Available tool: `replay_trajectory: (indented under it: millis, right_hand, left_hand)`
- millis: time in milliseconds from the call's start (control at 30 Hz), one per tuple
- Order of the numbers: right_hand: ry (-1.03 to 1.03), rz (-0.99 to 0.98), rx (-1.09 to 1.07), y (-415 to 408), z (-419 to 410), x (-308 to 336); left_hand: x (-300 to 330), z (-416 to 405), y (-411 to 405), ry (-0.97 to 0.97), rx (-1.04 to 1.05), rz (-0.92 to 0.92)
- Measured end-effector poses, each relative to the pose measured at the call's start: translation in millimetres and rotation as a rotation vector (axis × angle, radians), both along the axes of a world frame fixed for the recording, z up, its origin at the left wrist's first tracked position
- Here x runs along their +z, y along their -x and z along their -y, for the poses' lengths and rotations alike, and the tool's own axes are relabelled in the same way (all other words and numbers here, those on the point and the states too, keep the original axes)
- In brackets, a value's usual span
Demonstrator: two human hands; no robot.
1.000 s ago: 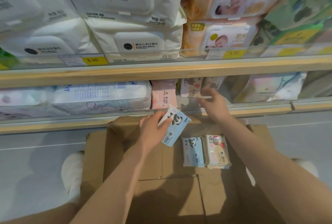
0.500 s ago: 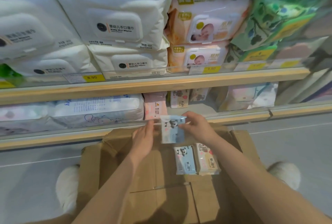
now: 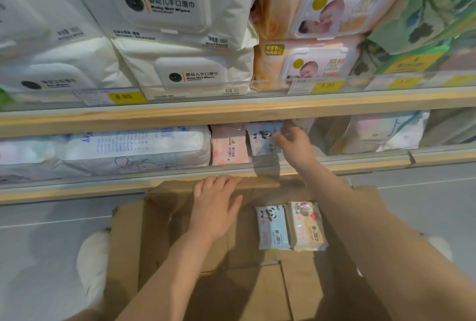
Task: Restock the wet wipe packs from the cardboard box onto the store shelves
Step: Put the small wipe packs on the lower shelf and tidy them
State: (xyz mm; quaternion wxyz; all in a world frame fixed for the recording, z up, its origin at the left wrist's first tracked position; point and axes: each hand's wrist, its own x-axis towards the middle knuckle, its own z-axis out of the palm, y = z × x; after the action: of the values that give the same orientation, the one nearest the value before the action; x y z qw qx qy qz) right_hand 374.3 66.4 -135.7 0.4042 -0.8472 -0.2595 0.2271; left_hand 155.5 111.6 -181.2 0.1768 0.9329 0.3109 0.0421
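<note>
right hand grips a blue panda wipe pack upright on the lower shelf beside a pink pack, left hand resting flat on the cardboard box below, where two packs apparently remain to shelve.

Panda pack now on shelf

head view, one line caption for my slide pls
Right hand sets blue panda pack on lower shelf.
</note>
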Motion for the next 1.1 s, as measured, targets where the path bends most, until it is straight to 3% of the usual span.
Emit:
replay_trajectory:
  millis: [167, 367, 600, 767, 933, 1100]
  right_hand:
    - [-0.007, -0.046, -0.162, -6.3, -7.8, -23.0]
    - [-0.052, -0.041, -0.173, -5.6, 11.8, -10.0]
    - [0.040, 0.245, -0.013, 12.8, 134.9, 17.1]
    - [0.162, 0.241, -0.155, 17.9, 231.5, 12.8]
    - [0.248, 0.168, -0.247, 32.8, 267.1, -8.8]
    - [0.300, 0.172, -0.175, 44.5, 270.4, -22.4]
  left_hand:
    - [1.5, -0.7, -2.6, -0.016, 0.009, 0.027]
    - [-2.7, -1.1, -3.9, -0.028, 0.002, 0.022]
    - [-0.8, 7.1, -1.4, -0.078, 0.006, 0.008]
    - [3.3, 29.2, -6.7, -0.107, 0.060, -0.024]
    - [10.9, 86.6, -22.5, 0.059, -0.014, 0.074]
    - [-12.5, 126.6, -43.0, 0.197, -0.192, -0.091]
